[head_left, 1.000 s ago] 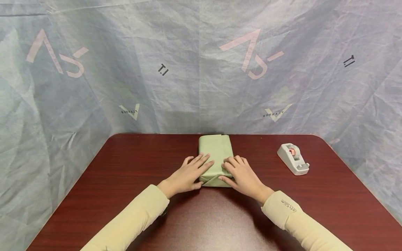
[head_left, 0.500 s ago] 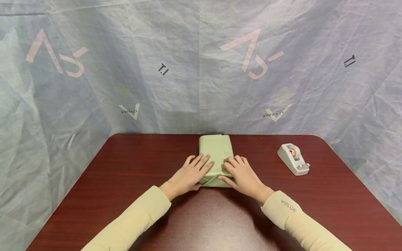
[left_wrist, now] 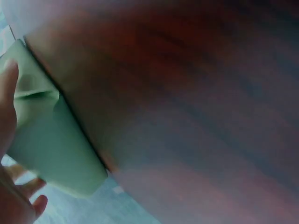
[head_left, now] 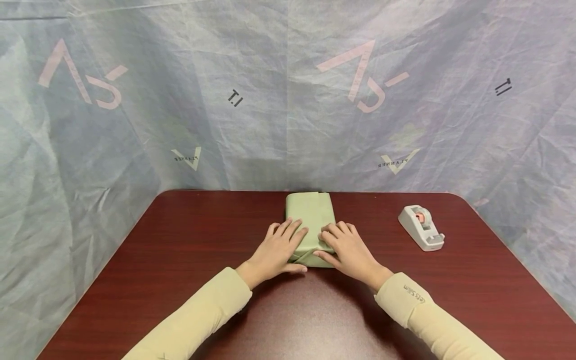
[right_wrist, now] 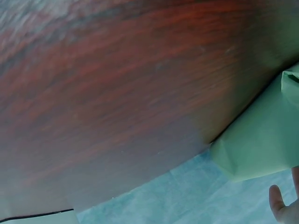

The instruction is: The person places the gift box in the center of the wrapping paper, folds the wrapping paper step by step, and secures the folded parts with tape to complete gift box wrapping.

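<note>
A box-shaped package (head_left: 309, 206) wrapped in pale green paper lies at the far middle of the table, a diagonal fold on its near end. My left hand (head_left: 271, 252) rests on its left side with fingers stretched over the top. The left thumb lies low, along the near end. On the right, my right hand (head_left: 348, 250) holds the package's near right corner, fingers bent on top and thumb against the end fold. Both wrist views show the package (left_wrist: 58, 144) only in part, and the right one cuts off most of the hand.
A white tape dispenser (head_left: 421, 228) with an orange-pink core stands to the right on the dark red wooden table (head_left: 202, 235). Behind the table's far edge hangs a grey printed cloth (head_left: 252, 60), which also runs along both sides.
My left thumb has moved right, from the package's near left corner to along its near end. The left wrist has shifted slightly right. The right hand and the package stay put.
</note>
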`<state>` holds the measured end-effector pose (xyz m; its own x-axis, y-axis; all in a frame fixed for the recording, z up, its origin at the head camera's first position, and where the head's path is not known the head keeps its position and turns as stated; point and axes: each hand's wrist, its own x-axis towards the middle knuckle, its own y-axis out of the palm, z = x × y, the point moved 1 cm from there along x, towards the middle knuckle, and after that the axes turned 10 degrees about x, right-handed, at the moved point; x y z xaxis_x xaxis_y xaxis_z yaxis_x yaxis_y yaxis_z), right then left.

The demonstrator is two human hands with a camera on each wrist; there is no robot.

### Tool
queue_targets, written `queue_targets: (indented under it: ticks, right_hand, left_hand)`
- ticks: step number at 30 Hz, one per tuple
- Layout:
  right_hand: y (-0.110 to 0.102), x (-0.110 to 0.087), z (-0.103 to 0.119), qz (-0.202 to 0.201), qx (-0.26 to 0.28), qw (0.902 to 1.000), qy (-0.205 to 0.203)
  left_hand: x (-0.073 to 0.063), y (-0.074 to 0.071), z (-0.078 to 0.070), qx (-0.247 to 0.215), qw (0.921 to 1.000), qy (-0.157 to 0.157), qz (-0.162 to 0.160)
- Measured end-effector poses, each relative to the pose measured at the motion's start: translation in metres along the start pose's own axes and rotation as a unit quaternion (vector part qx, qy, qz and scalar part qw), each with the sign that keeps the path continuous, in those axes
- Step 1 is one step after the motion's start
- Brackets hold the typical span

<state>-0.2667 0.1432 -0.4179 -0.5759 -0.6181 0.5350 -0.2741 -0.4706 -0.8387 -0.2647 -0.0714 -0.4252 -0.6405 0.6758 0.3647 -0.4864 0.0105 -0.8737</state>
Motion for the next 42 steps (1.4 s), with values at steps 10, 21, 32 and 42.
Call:
queue_targets:
  ticks: [10, 21, 32, 42]
  right_hand:
    - [-0.005, 0.000, -0.005, 0.008, 0.050, 0.9987, -0.010]
    - [-0.007, -0.020, -0.019, 0.082, 0.049, 0.9954, -0.008]
    - [-0.005, -0.024, -0.022, 0.067, 0.051, 0.9959, -0.033]
    - [-0.005, -0.025, -0.024, 0.066, 0.055, 0.9957, -0.037]
  left_hand:
    - [0.003, 0.002, -0.007, 0.077, 0.9956, -0.023, -0.047]
    - [0.003, 0.003, -0.007, 0.081, 0.9949, -0.024, -0.055]
    - [0.003, 0.000, -0.004, 0.047, 0.9981, -0.027, -0.029]
    - [0.004, -0.001, -0.003, 0.037, 0.9982, -0.019, -0.043]
